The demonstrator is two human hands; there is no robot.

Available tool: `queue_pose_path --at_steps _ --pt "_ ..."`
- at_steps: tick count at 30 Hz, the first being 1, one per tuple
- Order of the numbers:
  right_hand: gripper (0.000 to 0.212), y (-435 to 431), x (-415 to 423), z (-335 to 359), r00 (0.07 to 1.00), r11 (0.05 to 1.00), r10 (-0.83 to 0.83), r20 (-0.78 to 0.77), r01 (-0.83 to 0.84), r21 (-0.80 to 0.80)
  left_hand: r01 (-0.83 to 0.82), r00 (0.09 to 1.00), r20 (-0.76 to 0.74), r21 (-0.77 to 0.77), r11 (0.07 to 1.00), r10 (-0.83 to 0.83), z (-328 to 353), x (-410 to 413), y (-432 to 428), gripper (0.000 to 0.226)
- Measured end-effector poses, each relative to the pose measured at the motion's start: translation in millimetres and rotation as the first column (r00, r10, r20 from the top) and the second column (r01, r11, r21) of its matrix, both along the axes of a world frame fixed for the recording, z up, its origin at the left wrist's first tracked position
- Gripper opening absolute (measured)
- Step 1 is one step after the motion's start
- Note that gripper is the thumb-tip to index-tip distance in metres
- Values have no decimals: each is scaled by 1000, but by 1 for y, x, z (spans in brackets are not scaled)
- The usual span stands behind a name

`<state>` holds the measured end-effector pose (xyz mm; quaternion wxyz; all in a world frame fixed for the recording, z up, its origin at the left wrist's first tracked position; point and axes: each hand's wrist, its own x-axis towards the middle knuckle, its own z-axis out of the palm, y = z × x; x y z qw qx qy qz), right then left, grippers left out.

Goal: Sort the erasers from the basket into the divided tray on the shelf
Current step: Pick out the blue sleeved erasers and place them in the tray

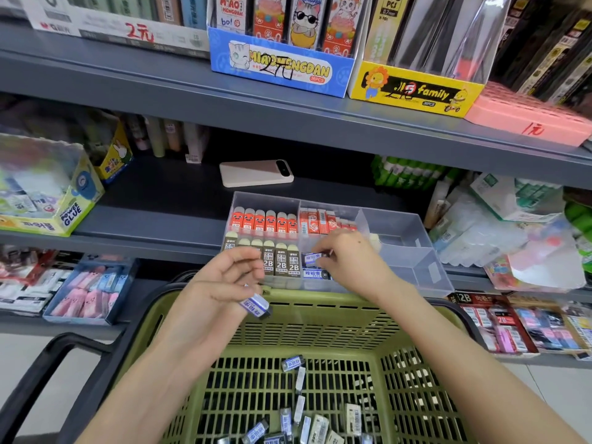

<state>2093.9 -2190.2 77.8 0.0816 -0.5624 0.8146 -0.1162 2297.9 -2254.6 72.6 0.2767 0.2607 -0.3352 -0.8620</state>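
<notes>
A clear divided tray (413, 238) stands on the middle shelf, holding rows of red erasers (264, 221) and black 2B erasers (282, 261). My right hand (349, 256) pinches a blue-and-white eraser (312, 257) over a front compartment, just above another blue-and-white eraser (312, 273) lying there. My left hand (224, 283) hovers over the basket's far rim and holds a blue-and-white eraser (254, 305) in its curled fingers. Several more erasers (301, 421) lie on the floor of the green basket (320, 331).
A pale phone (256, 173) lies on the shelf behind the tray. A glue box (48, 200) stands to the left, bagged goods (499, 225) to the right. Display boxes fill the upper shelf (288, 100); packs of stationery line the lower shelf on both sides.
</notes>
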Motion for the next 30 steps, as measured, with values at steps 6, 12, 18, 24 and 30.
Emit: queue_pose_path --at_steps 6,12,18,24,30 --pt "30 7 1 0 994 1000 7 107 -10 30 -52 998 -30 47 998 53 -3 -2 -2 38" --pt "17 22 20 19 987 959 27 157 18 -282 -101 992 -68 61 993 106 1 -6 2 32" --pt "32 50 72 25 894 895 257 367 -77 -439 -68 983 -160 109 992 85 17 -17 15 25" --pt "31 63 64 24 731 850 204 652 199 -488 95 970 -240 226 969 -39 27 -31 33 29" --pt "27 71 53 22 647 821 66 760 397 -410 181 950 -301 300 936 -88 31 -51 45 37"
